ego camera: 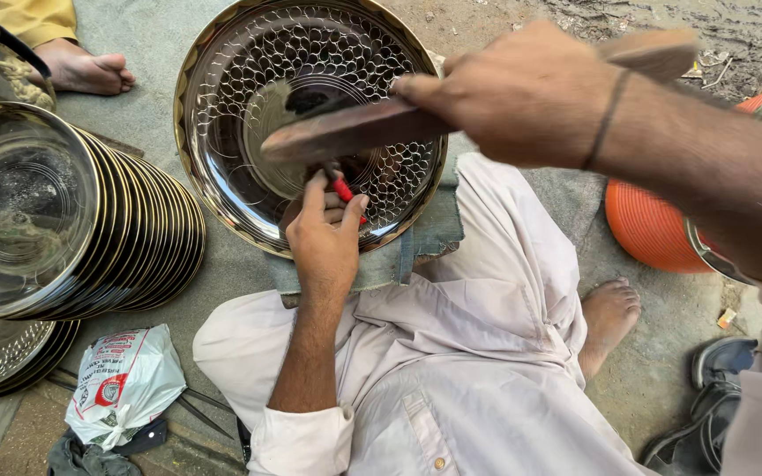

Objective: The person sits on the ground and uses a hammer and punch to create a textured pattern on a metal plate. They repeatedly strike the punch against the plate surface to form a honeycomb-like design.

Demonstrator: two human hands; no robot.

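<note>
A large round metal plate [249, 53] with a stamped ring pattern and a brass-coloured rim leans on a folded denim cloth [429, 234] in front of my lap. My left hand [326, 238] pinches a small red-handled punch [344, 191] against the plate's lower middle. My right hand [522, 92] is raised above the plate and grips a wooden mallet [354, 130], whose flat head hangs just over the punch.
A tilted stack of several similar metal plates [125, 229] lies at the left, more plates [2, 357] below it. A white plastic bag [125, 383] and dark tools lie near my knee. An orange ribbed container [650, 229] stands right. Another person's bare foot [85, 70] rests at top left. Sandals [707, 405] lie bottom right.
</note>
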